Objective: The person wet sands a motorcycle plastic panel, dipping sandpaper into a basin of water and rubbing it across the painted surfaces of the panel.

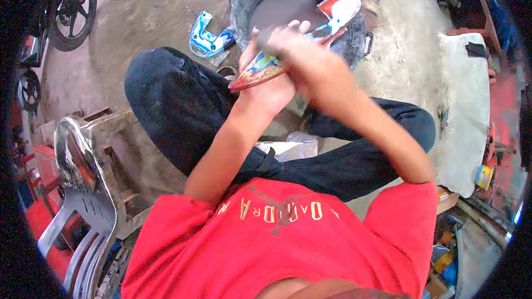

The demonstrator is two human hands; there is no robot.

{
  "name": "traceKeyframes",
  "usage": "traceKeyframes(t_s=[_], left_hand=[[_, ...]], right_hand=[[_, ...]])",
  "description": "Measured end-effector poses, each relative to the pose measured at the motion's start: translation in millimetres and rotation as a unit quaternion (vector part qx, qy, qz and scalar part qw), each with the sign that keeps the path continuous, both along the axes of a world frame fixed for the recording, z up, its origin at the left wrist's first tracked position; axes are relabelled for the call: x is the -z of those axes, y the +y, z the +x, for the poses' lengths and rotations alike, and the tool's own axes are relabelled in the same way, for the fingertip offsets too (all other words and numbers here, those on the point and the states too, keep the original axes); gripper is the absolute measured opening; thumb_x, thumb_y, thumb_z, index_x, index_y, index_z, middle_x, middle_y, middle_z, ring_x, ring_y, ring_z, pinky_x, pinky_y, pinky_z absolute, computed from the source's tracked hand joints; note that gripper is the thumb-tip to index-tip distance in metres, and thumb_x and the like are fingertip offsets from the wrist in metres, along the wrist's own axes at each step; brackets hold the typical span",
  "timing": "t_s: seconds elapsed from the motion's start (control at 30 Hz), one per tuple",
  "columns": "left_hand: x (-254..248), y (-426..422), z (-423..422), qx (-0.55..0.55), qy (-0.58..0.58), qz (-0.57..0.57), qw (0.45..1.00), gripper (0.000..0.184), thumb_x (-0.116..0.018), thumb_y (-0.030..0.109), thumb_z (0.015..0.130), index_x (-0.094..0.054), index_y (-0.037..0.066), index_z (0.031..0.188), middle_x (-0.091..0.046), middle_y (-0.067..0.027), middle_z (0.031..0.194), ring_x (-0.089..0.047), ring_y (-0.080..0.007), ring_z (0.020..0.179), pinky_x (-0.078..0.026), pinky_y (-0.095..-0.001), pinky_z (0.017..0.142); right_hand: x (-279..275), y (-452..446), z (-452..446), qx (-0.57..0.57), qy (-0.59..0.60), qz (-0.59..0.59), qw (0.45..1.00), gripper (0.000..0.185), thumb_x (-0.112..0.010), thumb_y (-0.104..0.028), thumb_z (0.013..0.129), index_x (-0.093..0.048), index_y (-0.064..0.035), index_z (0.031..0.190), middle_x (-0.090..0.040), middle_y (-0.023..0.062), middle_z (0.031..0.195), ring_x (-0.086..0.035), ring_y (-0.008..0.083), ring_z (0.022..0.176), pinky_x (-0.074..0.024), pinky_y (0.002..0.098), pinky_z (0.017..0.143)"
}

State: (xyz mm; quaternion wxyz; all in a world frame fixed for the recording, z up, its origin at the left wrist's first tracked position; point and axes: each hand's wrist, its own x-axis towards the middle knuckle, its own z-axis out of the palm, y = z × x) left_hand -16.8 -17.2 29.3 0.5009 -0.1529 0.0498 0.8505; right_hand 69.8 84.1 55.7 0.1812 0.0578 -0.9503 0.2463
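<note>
A painted panel in red, white, blue and yellow [339, 11] reaches from over the black tub [242, 19] back to a pointed red end above my lap. My left hand [269, 95] supports that pointed end from underneath, with fingers wrapped round its edge. On top lies my right hand [299, 50], blurred, its fingers over the middle of the panel. Whether something small sits under the right fingers is hidden. Grey, murky water [285, 11] fills the tub. A second blue and white panel [208, 36] rests on the floor left of the tub.
At the left are a grey plastic chair [86, 199], a wooden frame [119, 171] and a motorcycle wheel [72, 14]. To the right stands a pale board [465, 116]. White packaging [291, 148] lies between my legs. Parts and tools line the right edge.
</note>
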Motion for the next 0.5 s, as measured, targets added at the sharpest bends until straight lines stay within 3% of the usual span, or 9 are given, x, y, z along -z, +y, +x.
traceKeyframes(t_s=[0.07, 0.13, 0.17, 0.2, 0.23, 0.3, 0.43, 0.47, 0.5], left_hand=[[-5, 4, 1, -0.004, -0.007, -0.033, 0.999, 0.067, -0.029, 0.047, 0.102, -0.041, -0.005, 0.142, -0.04, -0.0231, 0.152, -0.035, -0.0358, 0.143, -0.021, -0.0482, 0.122], [9, 0, 0, 0.04, 0.05, 0.037, 0.997, 0.074, -0.025, 0.051, 0.1, -0.031, -0.003, 0.15, -0.031, -0.0191, 0.158, -0.029, -0.0335, 0.146, -0.017, -0.0466, 0.123], [6, -1, 0, 0.077, 0.089, 0.003, 0.993, 0.079, -0.022, 0.056, 0.098, -0.021, 0.0, 0.155, -0.024, -0.0144, 0.163, -0.022, -0.0317, 0.15, -0.014, -0.0452, 0.123], [14, -3, -3, 0.079, 0.069, 0.049, 0.993, 0.075, -0.024, 0.055, 0.1, -0.024, 0.004, 0.155, -0.026, -0.0118, 0.162, -0.022, -0.0307, 0.149, -0.014, -0.0451, 0.123], [26, -5, -6, 0.087, -0.221, 0.217, 0.947, 0.071, -0.026, 0.052, 0.101, -0.03, 0.003, 0.151, -0.03, -0.0133, 0.16, -0.026, -0.0311, 0.148, -0.016, -0.0461, 0.122], [10, 2, 0, 0.014, 0.013, 0.042, 0.999, 0.065, -0.026, 0.053, 0.103, -0.05, 0.0, 0.134, -0.052, -0.0194, 0.141, -0.049, -0.0328, 0.131, -0.033, -0.0478, 0.116], [6, 2, 6, 0.036, 0.031, 0.018, 0.999, 0.061, -0.027, 0.05, 0.104, -0.051, 0.001, 0.131, -0.053, -0.0201, 0.14, -0.049, -0.0328, 0.133, -0.032, -0.0492, 0.117], [7, -1, 7, 0.056, 0.043, 0.044, 0.997, 0.061, -0.029, 0.05, 0.103, -0.051, 0.001, 0.131, -0.053, -0.0202, 0.14, -0.047, -0.0324, 0.134, -0.032, -0.0497, 0.117], [16, -1, 4, 0.04, 0.003, 0.077, 0.996, 0.061, -0.028, 0.05, 0.104, -0.051, 0.001, 0.132, -0.053, -0.0203, 0.139, -0.048, -0.0322, 0.134, -0.031, -0.0492, 0.117]], right_hand=[[1, 11, -8, 0.076, -0.057, -0.036, 0.995, 0.045, -0.058, -0.002, 0.085, -0.056, 0.001, 0.13, -0.061, 0.0224, 0.129, -0.06, 0.0361, 0.121, -0.0485, 0.0418, 0.103], [-7, -14, 6, -0.009, 0.003, -0.006, 1.0, 0.048, -0.059, -0.001, 0.083, -0.055, 0.0012, 0.131, -0.058, 0.0237, 0.132, -0.057, 0.0373, 0.125, -0.0465, 0.0431, 0.105], [-10, -29, 14, -0.041, 0.004, -0.007, 0.999, 0.052, -0.06, 0.001, 0.08, -0.055, 0.0015, 0.132, -0.056, 0.0247, 0.136, -0.054, 0.0386, 0.128, -0.0445, 0.044, 0.107], [-16, -34, 14, -0.059, 0.006, -0.024, 0.998, 0.056, -0.063, 0.0, 0.079, -0.054, 0.0002, 0.134, -0.057, 0.0243, 0.135, -0.055, 0.038, 0.127, -0.0451, 0.0438, 0.107], [-11, -24, 12, -0.04, 0.004, -0.01, 0.999, 0.055, -0.062, -0.001, 0.08, -0.054, -0.0007, 0.134, -0.057, 0.024, 0.134, -0.057, 0.037, 0.125, -0.0461, 0.043, 0.105], [-6, 3, -5, 0.047, -0.069, -0.004, 0.997, 0.048, -0.06, -0.003, 0.083, -0.056, -0.0027, 0.131, -0.06, 0.0233, 0.13, -0.06, 0.0344, 0.121, -0.0492, 0.0404, 0.101], [-6, -17, 3, 0.002, 0.064, 0.06, 0.996, 0.035, -0.058, -0.01, 0.084, -0.06, 0.0045, 0.117, -0.065, 0.0255, 0.12, -0.063, 0.0375, 0.115, -0.0503, 0.0422, 0.099], [-16, -23, 8, -0.009, 0.042, 0.018, 0.999, 0.05, -0.065, 0.001, 0.079, -0.056, 0.0002, 0.128, -0.062, 0.0206, 0.126, -0.062, 0.0346, 0.118, -0.0503, 0.0419, 0.1], [-11, -14, 6, 0.004, 0.031, 0.026, 0.999, 0.047, -0.064, -0.001, 0.081, -0.057, -0.0006, 0.128, -0.063, 0.0206, 0.125, -0.062, 0.0348, 0.117, -0.0508, 0.042, 0.099]])
